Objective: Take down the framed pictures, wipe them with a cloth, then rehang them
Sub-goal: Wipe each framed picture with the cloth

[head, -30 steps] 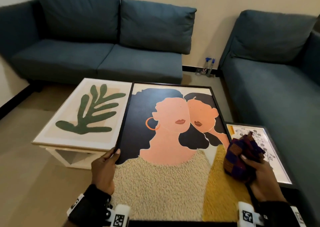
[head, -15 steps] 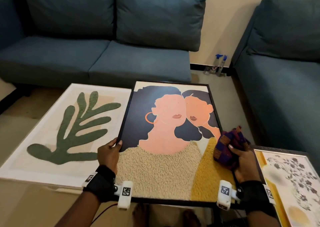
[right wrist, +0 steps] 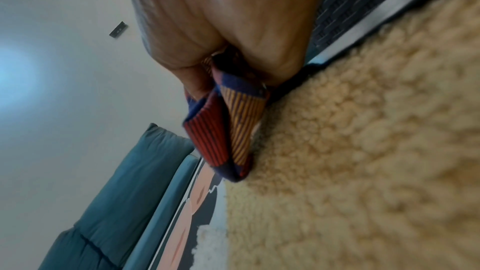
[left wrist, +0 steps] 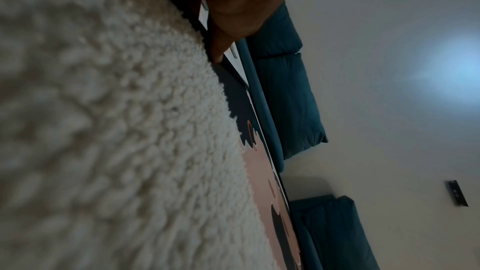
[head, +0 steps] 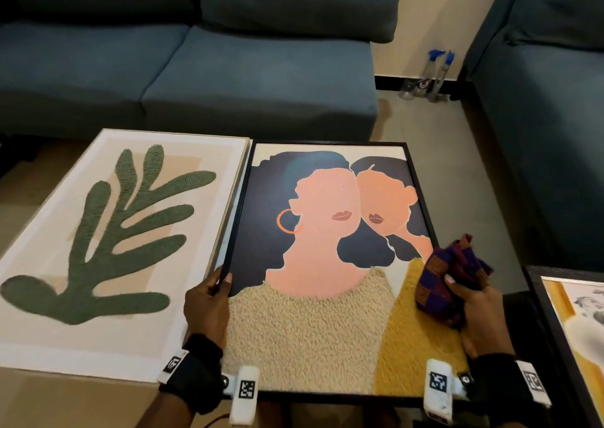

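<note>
A black-framed picture of two faces point(head: 327, 247) lies flat in front of me, its fuzzy cream and yellow lower part point(left wrist: 116, 130) filling both wrist views. My left hand point(head: 209, 303) grips the frame's left edge, thumb on top. My right hand point(head: 480, 316) holds a bunched purple, red and orange cloth point(head: 451, 277) point(right wrist: 228, 126) at the frame's right edge, and the cloth touches the yellow area. A white-framed green leaf picture point(head: 114, 251) lies just left of it, side by side. A third framed picture with a floral drawing point(head: 575, 323) lies at the far right.
A teal sofa point(head: 196, 68) stands behind the pictures and another sofa point(head: 549, 117) stands to the right. Two spray bottles point(head: 431, 74) sit on the floor in the corner between them. A small dark wall bracket point(left wrist: 455, 196) shows on the wall.
The two-faces picture has come down and now lies beside the leaf picture. My view has tipped downward and closer. Both hands keep their hold.
</note>
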